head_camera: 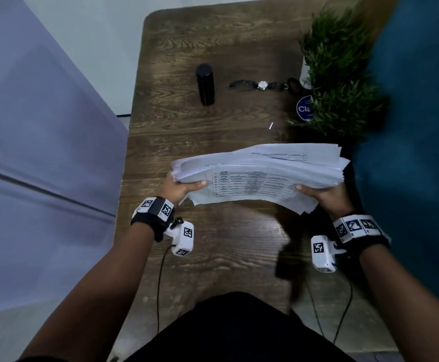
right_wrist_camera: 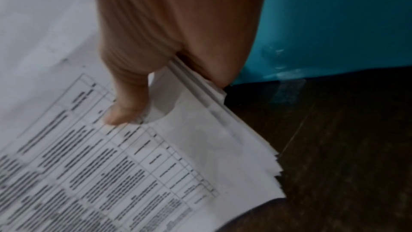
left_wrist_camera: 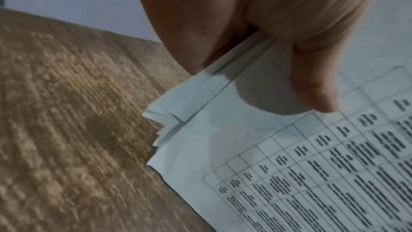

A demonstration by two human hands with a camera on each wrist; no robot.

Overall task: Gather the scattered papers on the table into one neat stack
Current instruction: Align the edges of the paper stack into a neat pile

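Note:
A thick bundle of white printed papers (head_camera: pixel 260 176) with tables on them hangs above the brown wooden table (head_camera: pixel 213 43), held between both hands. My left hand (head_camera: pixel 180 188) grips its left end, thumb on top, fingers hidden beneath. My right hand (head_camera: pixel 323 194) grips the right end the same way. The sheet edges are uneven and fanned. In the left wrist view the left hand (left_wrist_camera: pixel 256 41) pinches the papers (left_wrist_camera: pixel 289 174), thumb pressed on the top sheet. In the right wrist view the right hand (right_wrist_camera: pixel 160 50) pinches the papers (right_wrist_camera: pixel 111 165) likewise.
A black cylindrical bottle (head_camera: pixel 205 84) stands at the table's far middle. A wristwatch (head_camera: pixel 261 85) lies to its right. A green potted plant (head_camera: pixel 338 71) and a blue round sticker (head_camera: pixel 304 108) sit at the far right. A teal surface (head_camera: pixel 417 126) borders the right side.

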